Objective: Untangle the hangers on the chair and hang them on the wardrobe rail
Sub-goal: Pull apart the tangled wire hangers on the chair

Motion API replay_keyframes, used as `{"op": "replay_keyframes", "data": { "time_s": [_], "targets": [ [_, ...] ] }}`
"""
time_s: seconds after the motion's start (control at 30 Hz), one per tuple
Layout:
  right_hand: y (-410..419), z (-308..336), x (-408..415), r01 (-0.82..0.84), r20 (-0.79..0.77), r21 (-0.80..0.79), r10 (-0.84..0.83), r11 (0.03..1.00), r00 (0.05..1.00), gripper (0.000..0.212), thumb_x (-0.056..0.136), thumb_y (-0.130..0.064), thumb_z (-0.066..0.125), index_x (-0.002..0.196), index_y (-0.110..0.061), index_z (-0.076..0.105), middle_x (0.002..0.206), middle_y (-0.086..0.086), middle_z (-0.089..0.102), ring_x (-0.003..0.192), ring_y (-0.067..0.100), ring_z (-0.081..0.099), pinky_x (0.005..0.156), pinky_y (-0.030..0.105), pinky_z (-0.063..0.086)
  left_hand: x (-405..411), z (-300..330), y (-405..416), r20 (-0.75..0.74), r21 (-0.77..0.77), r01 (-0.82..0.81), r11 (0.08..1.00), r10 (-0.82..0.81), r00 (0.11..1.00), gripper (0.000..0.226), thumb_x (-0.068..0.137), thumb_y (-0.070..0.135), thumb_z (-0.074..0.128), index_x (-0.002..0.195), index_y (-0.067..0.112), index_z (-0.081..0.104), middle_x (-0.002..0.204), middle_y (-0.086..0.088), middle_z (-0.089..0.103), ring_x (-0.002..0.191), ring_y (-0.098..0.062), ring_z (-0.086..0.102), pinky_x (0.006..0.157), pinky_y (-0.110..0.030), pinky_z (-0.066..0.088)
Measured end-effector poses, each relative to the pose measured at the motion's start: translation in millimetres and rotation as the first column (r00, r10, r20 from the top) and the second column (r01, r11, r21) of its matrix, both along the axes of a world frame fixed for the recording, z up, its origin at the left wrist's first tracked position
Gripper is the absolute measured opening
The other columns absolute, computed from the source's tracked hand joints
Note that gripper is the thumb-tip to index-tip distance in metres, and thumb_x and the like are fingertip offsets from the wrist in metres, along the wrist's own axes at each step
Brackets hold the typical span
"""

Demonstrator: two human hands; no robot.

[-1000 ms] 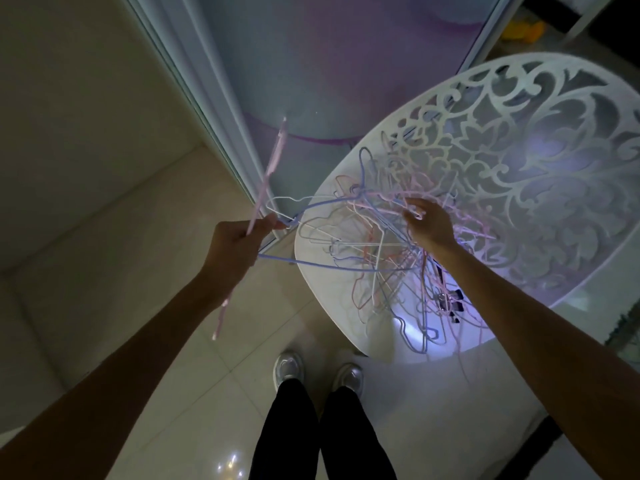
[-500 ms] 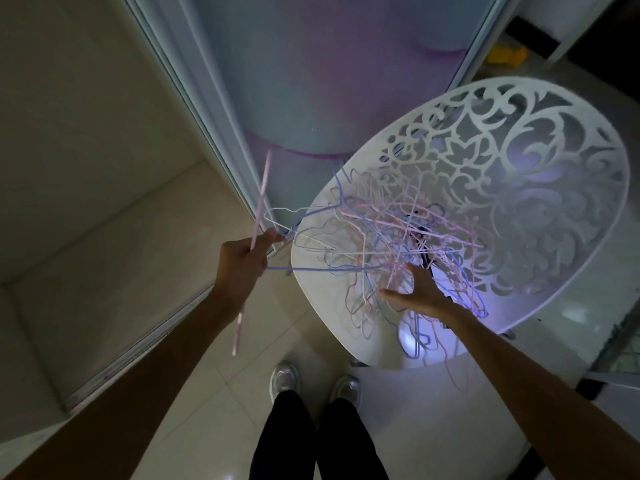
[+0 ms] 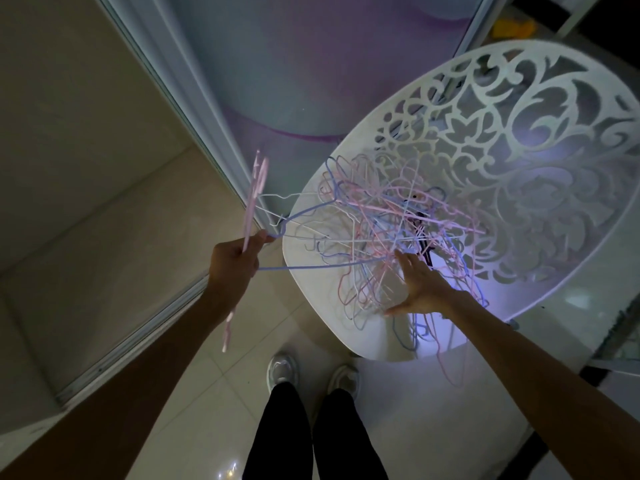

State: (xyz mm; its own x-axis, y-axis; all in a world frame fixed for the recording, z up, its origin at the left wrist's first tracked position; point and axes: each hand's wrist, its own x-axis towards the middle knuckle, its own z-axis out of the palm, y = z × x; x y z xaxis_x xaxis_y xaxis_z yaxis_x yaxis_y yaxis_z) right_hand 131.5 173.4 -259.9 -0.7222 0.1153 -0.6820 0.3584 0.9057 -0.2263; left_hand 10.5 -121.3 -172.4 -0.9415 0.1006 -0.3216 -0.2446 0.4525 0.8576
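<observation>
A tangle of thin pink, blue and white wire hangers lies on the seat of a white chair with an ornate cut-out back. My left hand grips pink hangers that stand upright, and also the corner of a blue hanger whose other end is still caught in the pile. My right hand rests with spread fingers on the near side of the tangle. Some hangers dangle over the seat's front edge. No wardrobe rail is in view.
A sliding door panel with a pale frame stands behind the chair; its floor track runs to the left. My feet stand on pale tiles just in front of the chair. A yellow object lies at the far top right.
My right hand came off the top of the pile and moved to its near side, fingers spread. The blue hanger in my left hand has been drawn further out of the tangle.
</observation>
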Motion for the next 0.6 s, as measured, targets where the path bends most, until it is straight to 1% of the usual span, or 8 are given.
{"op": "replay_keyframes", "data": {
  "time_s": [0.07,0.13,0.17,0.23,0.37,0.43,0.5,0.6],
  "targets": [
    [8.2,-0.1,-4.3,-0.050,-0.076,0.085,0.057,0.995,0.995,0.110,0.066,-0.045,0.078,0.148,-0.014,0.012,0.153,0.010,0.020,0.139,0.026,0.028,0.105,0.039,0.032,-4.4,-3.7,-0.4,-0.016,-0.029,0.005,1.000,-0.006,1.000,0.027,0.094,0.031,0.052,0.097,0.016,0.073,0.034,0.008,0.037,0.032,-0.004,0.032,0.039,-0.009,0.027],
    [7.8,-5.5,-4.9,-0.012,-0.374,0.160,0.072,0.987,0.925,0.066,0.074,-0.042,0.065,0.130,-0.011,0.046,0.129,0.011,0.053,0.120,0.030,0.048,0.092,0.037,0.039,-4.0,-5.2,-0.8,-0.033,-0.064,0.018,0.998,-0.020,0.999,0.025,0.094,0.033,0.051,0.092,0.022,0.073,0.036,0.007,0.039,0.033,-0.005,0.034,0.039,-0.011,0.028],
    [5.8,-10.1,-5.8,0.057,-0.490,0.133,0.016,0.990,0.872,0.049,0.076,-0.040,0.061,0.114,-0.010,0.057,0.111,0.010,0.063,0.107,0.033,0.055,0.087,0.039,0.043,-4.1,-6.7,0.4,-0.036,-0.077,0.024,0.997,-0.026,0.999,0.024,0.094,0.035,0.051,0.089,0.026,0.073,0.037,0.006,0.041,0.034,-0.005,0.035,0.039,-0.012,0.028],
    [0.0,-12.7,-9.0,0.222,-0.602,-0.040,-0.201,0.974,0.773,0.026,0.079,-0.028,0.063,0.097,-0.008,0.063,0.093,0.009,0.068,0.092,0.035,0.059,0.080,0.041,0.047,-3.3,-11.2,4.2,-0.036,-0.107,0.046,0.993,-0.050,0.998,0.024,0.094,0.036,0.051,0.083,0.032,0.071,0.037,0.006,0.045,0.035,-0.004,0.038,0.040,-0.015,0.030],
    [7.2,9.7,-21.0,0.372,-0.642,-0.281,-0.461,0.885,0.612,0.025,0.088,-0.026,0.050,0.100,-0.009,0.063,0.091,0.008,0.067,0.086,0.024,0.061,0.076,0.034,0.047,-2.8,-10.1,16.8,-0.044,-0.171,0.113,0.979,-0.122,0.992,0.026,0.095,0.033,0.050,0.078,0.033,0.069,0.041,0.013,0.054,0.043,0.002,0.051,0.050,-0.018,0.036],
    [18.1,26.2,-26.0,0.401,-0.672,-0.287,-0.481,0.870,0.563,0.033,0.091,-0.032,0.045,0.105,-0.009,0.064,0.094,0.010,0.069,0.085,0.023,0.062,0.075,0.033,0.046,-4.0,-6.3,23.2,-0.048,-0.183,0.127,0.975,-0.138,0.989,0.033,0.095,0.033,0.050,0.064,0.036,0.063,0.053,0.017,0.059,0.054,0.002,0.056,0.054,-0.017,0.039],
    [35.0,37.7,-28.3,0.388,-0.659,-0.245,-0.446,0.889,0.606,0.040,0.091,-0.038,0.043,0.108,-0.011,0.067,0.101,0.011,0.071,0.090,0.027,0.067,0.078,0.036,0.049,-7.2,-0.5,31.5,-0.030,-0.184,0.147,0.972,-0.155,0.987,0.032,0.094,0.034,0.051,0.065,0.038,0.063,0.055,0.019,0.062,0.057,0.003,0.057,0.055,-0.018,0.039],
    [58.0,52.6,-32.8,0.242,-0.566,-0.168,-0.294,0.956,0.770,0.026,0.094,-0.026,0.054,0.112,-0.013,0.069,0.109,0.014,0.070,0.098,0.030,0.067,0.080,0.036,0.051,-14.3,7.0,43.6,0.018,-0.172,0.153,0.973,-0.153,0.988,0.023,0.094,0.038,0.050,0.085,0.035,0.070,0.050,0.029,0.061,0.054,0.011,0.056,0.053,-0.017,0.037]
  ]
}}
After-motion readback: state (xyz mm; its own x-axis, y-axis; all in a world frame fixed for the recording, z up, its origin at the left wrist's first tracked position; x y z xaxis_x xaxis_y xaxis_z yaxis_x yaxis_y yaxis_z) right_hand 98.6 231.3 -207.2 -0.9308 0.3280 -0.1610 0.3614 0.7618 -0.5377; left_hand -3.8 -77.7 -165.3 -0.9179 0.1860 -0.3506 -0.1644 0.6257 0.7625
